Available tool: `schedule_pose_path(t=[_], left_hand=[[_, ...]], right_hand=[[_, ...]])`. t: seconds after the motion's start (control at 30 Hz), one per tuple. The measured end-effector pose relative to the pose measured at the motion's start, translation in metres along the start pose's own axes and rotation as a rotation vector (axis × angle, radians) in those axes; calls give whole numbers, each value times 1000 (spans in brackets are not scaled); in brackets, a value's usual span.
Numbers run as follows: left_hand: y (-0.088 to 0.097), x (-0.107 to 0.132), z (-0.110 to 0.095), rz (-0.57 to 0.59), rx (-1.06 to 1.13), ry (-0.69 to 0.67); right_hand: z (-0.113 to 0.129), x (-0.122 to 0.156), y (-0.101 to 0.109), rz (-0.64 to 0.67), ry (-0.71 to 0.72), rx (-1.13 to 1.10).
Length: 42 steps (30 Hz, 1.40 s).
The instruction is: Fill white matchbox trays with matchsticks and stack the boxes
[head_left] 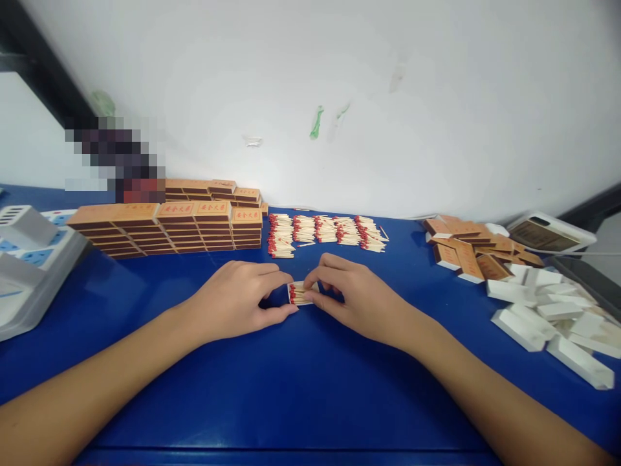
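Note:
A small white matchbox tray (299, 293) filled with red-tipped matches lies on the blue table (291, 388) in front of me. My left hand (237, 301) pinches its left end between thumb and forefinger. My right hand (354, 294) grips its right end with curled fingers. Behind the hands lie several neat bundles of loose matches (325, 232) in a row.
Stacks of closed orange matchboxes (169, 226) stand at the back left. A pile of orange sleeves (473, 249) and several empty white trays (548, 310) lie at the right. White power strips (29, 259) sit at the left edge. A white wall rises behind.

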<state>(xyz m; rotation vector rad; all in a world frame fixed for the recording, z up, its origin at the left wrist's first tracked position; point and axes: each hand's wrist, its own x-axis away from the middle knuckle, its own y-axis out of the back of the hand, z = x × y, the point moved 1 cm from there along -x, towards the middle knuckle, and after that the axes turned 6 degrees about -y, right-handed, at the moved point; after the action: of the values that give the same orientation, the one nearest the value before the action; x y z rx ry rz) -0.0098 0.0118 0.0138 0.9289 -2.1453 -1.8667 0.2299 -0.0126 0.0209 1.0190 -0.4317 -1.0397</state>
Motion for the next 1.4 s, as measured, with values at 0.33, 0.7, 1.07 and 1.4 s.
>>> schedule_pose_path(t=[0.33, 0.7, 1.07, 1.4], left_hand=[[1, 0, -2, -4, 14, -21], [1, 1, -2, -1, 11, -10], [0, 0, -3, -13, 38, -21], [2, -1, -5, -12, 44, -26]], right_hand=[[4, -2, -5, 50, 53, -56], [9, -1, -8, 103, 23, -106], [15, 2, -3, 166, 30, -46], [10, 0, 3, 79, -5, -53]])
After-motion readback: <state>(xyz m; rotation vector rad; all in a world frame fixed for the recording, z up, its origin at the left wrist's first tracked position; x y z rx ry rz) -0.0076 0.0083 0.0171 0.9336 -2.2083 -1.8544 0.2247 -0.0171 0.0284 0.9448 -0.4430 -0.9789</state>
